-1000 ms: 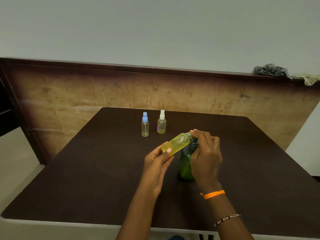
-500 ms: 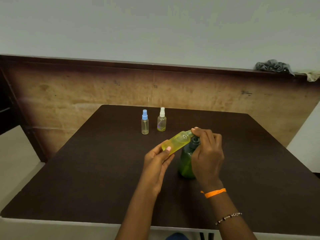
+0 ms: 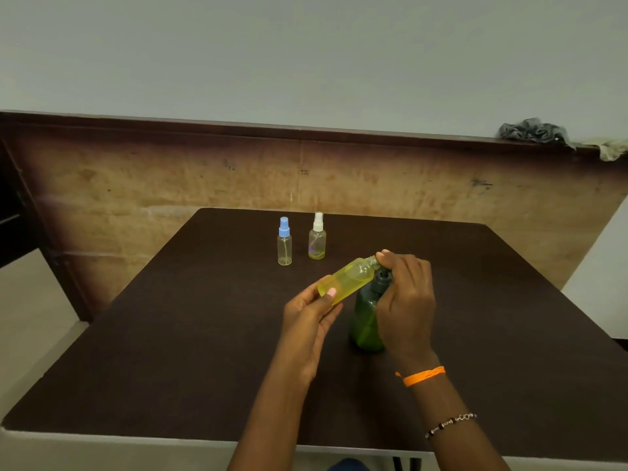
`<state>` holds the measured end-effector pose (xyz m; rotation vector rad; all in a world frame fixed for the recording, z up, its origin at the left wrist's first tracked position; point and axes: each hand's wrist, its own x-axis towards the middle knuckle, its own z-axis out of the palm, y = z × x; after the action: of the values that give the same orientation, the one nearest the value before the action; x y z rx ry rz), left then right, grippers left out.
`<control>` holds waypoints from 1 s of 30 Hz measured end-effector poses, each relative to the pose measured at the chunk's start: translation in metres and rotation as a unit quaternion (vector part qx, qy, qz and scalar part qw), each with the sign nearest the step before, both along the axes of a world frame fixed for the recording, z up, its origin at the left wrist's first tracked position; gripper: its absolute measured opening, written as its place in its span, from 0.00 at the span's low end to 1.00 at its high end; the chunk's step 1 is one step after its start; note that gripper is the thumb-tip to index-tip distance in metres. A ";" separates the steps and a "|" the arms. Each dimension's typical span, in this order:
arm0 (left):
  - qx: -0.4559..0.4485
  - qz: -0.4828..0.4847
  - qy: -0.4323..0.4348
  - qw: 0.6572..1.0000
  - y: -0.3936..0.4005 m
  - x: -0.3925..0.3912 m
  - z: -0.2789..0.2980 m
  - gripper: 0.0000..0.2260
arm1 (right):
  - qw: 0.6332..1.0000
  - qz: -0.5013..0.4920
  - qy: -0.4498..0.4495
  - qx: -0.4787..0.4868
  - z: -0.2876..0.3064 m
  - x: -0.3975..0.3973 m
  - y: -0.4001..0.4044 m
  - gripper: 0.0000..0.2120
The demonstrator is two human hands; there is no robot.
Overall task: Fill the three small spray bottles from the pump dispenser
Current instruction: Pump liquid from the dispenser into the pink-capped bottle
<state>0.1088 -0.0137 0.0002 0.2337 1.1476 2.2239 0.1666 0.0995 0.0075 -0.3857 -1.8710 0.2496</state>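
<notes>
My left hand (image 3: 311,314) grips an uncapped yellow spray bottle (image 3: 350,279), tilted with its open neck up and to the right, against the pump head. My right hand (image 3: 406,299) curls over the dark pump top of the green dispenser (image 3: 365,317), which stands on the dark table (image 3: 170,351); the spout is hidden under the fingers. Farther back stand two capped small bottles: a clear one with a blue sprayer (image 3: 284,241) and one with a white sprayer (image 3: 317,236) holding a little yellowish liquid.
A wooden panel (image 3: 170,185) rises behind the table, with crumpled cloths (image 3: 533,130) on its top ledge at the right. The table's near edge runs along the bottom of the view. Floor shows at the left.
Both hands and the yellow bottle stay in nearly the same pose at the pump. The view has shifted slightly; the two back bottles have not moved.
</notes>
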 end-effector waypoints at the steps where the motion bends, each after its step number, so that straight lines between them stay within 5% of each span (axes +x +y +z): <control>1: -0.003 0.000 -0.006 1.000 0.000 0.000 -0.002 0.11 | 1.000 0.001 -0.001 0.005 -0.005 0.000 0.000 0.17; 11: 0.000 0.003 -0.007 1.000 0.000 0.001 0.007 0.10 | 0.995 -0.048 -0.068 0.050 0.026 0.002 0.005 0.16; 30: 0.007 0.000 0.006 1.000 -0.002 0.000 0.002 0.12 | 0.998 -0.038 -0.055 -0.008 0.018 0.004 -0.001 0.19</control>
<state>0.1092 -0.0156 0.0020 0.2540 1.1382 2.2345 0.1707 0.0981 0.0255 -0.4891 -1.9579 0.1947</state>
